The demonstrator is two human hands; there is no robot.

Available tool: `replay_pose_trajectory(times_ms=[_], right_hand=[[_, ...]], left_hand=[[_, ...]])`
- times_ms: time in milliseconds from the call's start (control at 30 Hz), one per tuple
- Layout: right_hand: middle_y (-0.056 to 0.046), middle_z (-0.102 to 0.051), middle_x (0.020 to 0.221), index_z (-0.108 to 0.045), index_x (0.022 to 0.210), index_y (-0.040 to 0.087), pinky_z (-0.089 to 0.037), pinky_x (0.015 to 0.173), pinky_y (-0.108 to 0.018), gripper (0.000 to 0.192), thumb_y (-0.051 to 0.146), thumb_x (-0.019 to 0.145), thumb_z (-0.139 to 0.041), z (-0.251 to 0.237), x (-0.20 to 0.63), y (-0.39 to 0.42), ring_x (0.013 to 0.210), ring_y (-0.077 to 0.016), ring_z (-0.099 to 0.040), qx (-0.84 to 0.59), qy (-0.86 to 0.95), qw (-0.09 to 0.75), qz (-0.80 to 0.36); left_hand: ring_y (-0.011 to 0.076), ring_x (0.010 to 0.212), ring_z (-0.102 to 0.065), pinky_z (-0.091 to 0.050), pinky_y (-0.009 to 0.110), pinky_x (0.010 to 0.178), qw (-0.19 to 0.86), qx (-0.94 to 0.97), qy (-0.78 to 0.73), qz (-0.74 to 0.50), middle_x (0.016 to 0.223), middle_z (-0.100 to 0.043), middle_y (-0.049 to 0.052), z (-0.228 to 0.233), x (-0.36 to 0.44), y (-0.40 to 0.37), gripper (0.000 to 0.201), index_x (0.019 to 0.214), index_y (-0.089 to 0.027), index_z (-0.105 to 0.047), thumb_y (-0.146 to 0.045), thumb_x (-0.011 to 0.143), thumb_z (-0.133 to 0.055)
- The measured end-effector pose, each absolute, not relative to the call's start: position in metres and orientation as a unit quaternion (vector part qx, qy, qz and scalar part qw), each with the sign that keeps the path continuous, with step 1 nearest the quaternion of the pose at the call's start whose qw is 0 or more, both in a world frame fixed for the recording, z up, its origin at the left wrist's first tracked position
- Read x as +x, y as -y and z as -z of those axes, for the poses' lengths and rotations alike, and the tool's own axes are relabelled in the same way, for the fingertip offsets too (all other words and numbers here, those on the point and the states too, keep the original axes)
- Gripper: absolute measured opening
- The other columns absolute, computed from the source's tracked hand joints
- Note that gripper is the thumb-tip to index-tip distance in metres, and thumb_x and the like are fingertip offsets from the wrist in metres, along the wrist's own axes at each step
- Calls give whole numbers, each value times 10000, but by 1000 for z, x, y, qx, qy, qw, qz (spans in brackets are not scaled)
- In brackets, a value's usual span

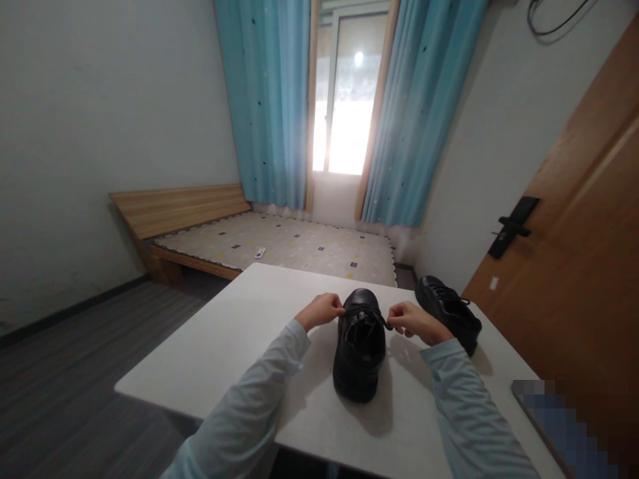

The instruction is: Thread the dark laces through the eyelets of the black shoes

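Observation:
A black lace-up shoe (355, 380) stands upright on the white table in front of me, its heel towards me and its toe pointing away. On its left side my left hand (321, 311) is closed in a pinch at the lacing, apparently on one end of the shoelace. My right hand (418, 322), to the right of the shoe, pinches the other end of the black shoelace (383, 321), which stretches out from the eyelets. A second black shoe (452, 314) sits behind my right hand, near the table's right edge.
The white table (200, 352) reaches close to a bed (279, 243) with a patterned mattress, where a small white object (260, 253) lies. A flat, pixelated object (559, 426) is at the table's right edge. A wooden door (574, 266) stands at the right.

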State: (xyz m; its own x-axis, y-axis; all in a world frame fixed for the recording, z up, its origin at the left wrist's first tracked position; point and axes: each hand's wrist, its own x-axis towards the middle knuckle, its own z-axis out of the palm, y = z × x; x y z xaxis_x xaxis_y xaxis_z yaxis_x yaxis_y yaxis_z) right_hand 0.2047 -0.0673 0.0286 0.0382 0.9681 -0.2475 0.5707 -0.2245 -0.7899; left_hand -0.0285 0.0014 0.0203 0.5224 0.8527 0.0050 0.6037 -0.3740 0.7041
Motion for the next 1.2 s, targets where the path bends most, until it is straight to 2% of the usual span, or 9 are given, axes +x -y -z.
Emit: replay_pose_trajectory(times_ms=[133,233,333,467,600,700,800,1000,1200], right_hand=[[57,-519,458,-525,622,164,-226,342,-162,104,177,570,-614,-32,204,67,363,-36,-350,-638,581,287,-415],[50,-554,496,-535,677,160,-234,324,-155,144,152,559,-617,-30,201,65,373,-41,-380,-602,615,310,-404],[34,-550,486,-518,607,152,-338,341,-164,111,142,563,-619,-29,197,64,425,-76,-488,-594,643,321,-362],[9,-595,545,-530,614,144,-513,453,-242,111,148,569,-631,-31,195,67,522,-138,-612,-583,645,329,-369],[-26,-645,636,-593,666,127,-561,521,-273,75,151,601,-620,-38,196,71,601,-165,-657,-567,654,330,-377],[-45,-659,631,-634,667,116,-570,527,-278,75,181,645,-602,-42,196,72,603,-172,-661,-576,657,326,-360],[-57,-661,604,-640,662,112,-568,528,-276,148,250,696,-598,-46,195,73,583,-173,-661,-583,659,322,-350],[-42,-658,627,-513,770,171,-545,499,-278,319,489,785,-534,-54,185,80,538,-169,-658,-595,638,345,-348],[36,-555,568,-475,783,211,-461,479,-230,224,418,862,-448,-54,172,82,473,-118,-577,-568,745,272,-220]], left_hand=[[135,657,-554,-443,240,632,250,842,-412,-242,704,-608,25,-23,-26,1,35,693,-145,-613,-165,701,-586],[118,678,-556,-445,221,655,218,865,-349,-288,771,-600,24,-26,-22,5,152,731,-149,-621,-46,666,-532],[105,675,-551,-444,200,646,209,881,-298,-302,774,-598,14,-30,-20,10,238,767,-155,-618,5,653,-484],[109,679,-554,-445,199,649,189,899,-276,-282,771,-619,11,-36,-22,15,250,806,-154,-610,4,677,-465],[107,685,-571,-441,197,652,166,902,-281,-283,802,-644,15,-40,-25,18,238,856,-166,-605,-35,757,-432],[115,668,-580,-434,205,637,144,902,-296,-280,784,-652,9,-42,-25,20,172,908,-185,-605,-174,848,-444],[128,696,-592,-429,214,649,125,907,-292,-276,798,-659,14,-43,-23,22,193,937,-195,-609,-297,879,-456],[147,766,-593,-420,230,711,89,915,-279,-277,823,-663,30,-38,-20,19,226,894,-187,-628,-350,882,-472],[130,724,-587,-412,209,658,94,916,-277,-275,830,-640,12,-35,-19,19,215,875,-198,-605,-396,847,-525]])
